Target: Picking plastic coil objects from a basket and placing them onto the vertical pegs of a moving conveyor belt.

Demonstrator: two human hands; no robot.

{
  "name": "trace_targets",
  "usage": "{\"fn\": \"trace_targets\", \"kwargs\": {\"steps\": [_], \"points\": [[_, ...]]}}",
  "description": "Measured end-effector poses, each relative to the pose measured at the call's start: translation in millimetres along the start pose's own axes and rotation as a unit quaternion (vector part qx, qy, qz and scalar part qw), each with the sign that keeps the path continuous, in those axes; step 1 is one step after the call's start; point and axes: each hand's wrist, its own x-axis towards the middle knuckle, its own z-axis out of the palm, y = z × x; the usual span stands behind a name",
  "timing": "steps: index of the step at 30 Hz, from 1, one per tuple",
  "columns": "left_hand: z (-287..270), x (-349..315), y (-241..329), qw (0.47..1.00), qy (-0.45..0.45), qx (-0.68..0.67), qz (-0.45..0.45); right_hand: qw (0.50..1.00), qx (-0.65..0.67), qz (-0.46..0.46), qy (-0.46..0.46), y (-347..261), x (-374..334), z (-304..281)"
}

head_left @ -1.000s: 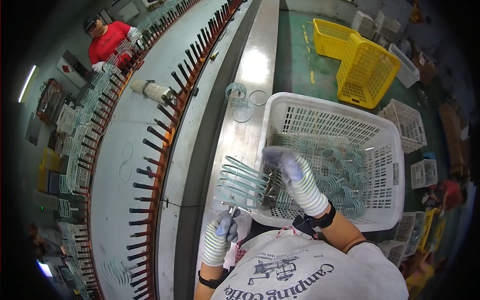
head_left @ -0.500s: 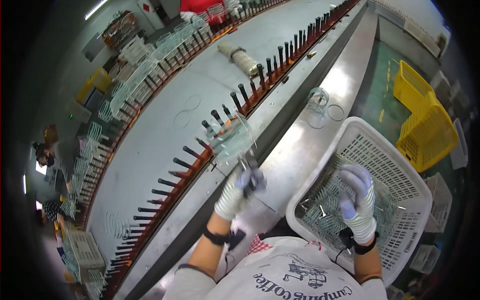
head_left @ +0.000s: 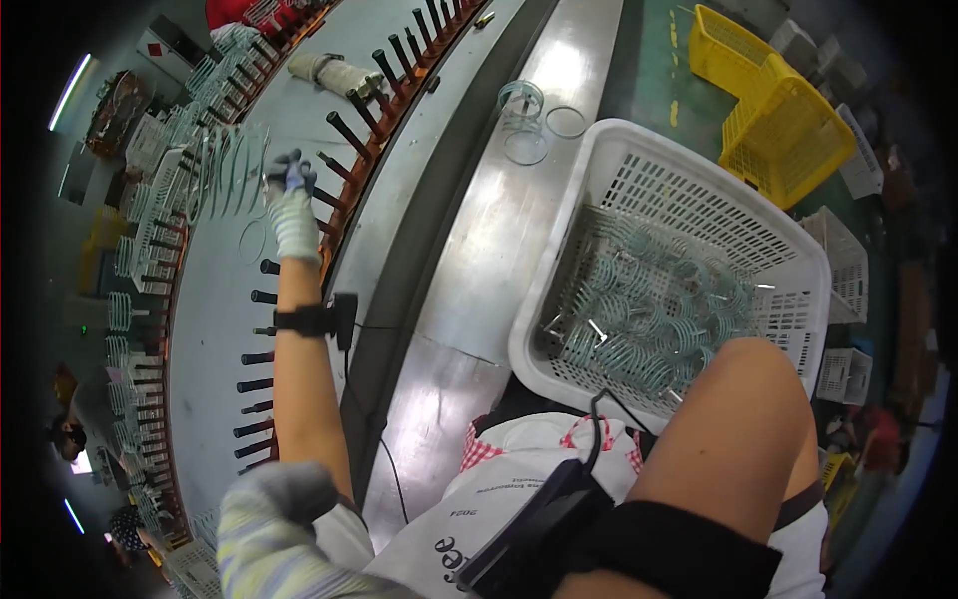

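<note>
At the far left, wire coils [head_left: 122, 311] line a row of dark pegs. Next comes the coil [head_left: 230, 168], held over the grey table [head_left: 215, 319]; half a second ago it was above the near pegs, blurred. The left hand [head_left: 291, 178], gloved, is at its right end, fingers curled narrow around it, and the arm now stretches far out. Just under the coil a loose ring [head_left: 251, 241] lies on the table. Low in the view, the right hand [head_left: 281, 519] has left the crate and come across the body, close to the camera; its fingers are hidden, so I cannot tell whether it holds anything. To the right, the near pegs [head_left: 347, 135] stand by a pale roll [head_left: 337, 74]. On the steel ledge [head_left: 469, 280] the rings [head_left: 526, 147] lie as before. The white crate [head_left: 552, 255] beside it remains filled with coils, but no hand is in it now. Two yellow baskets [head_left: 798, 140] stand on the green floor beyond, unchanged.
</note>
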Motion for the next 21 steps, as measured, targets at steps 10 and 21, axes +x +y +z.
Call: {"fn": "trace_targets", "kwargs": {"steps": [10, 21], "points": [[-46, 28, -70, 0.886, 0.145, 0.426, 0.116, 0.974, -0.166, 0.004, -0.157, 8, 0, -25], [-142, -41, -34, 0.852, 0.204, 0.482, -0.026, 0.918, -0.253, 0.278, 0.130, 320, 50, -94]]}}
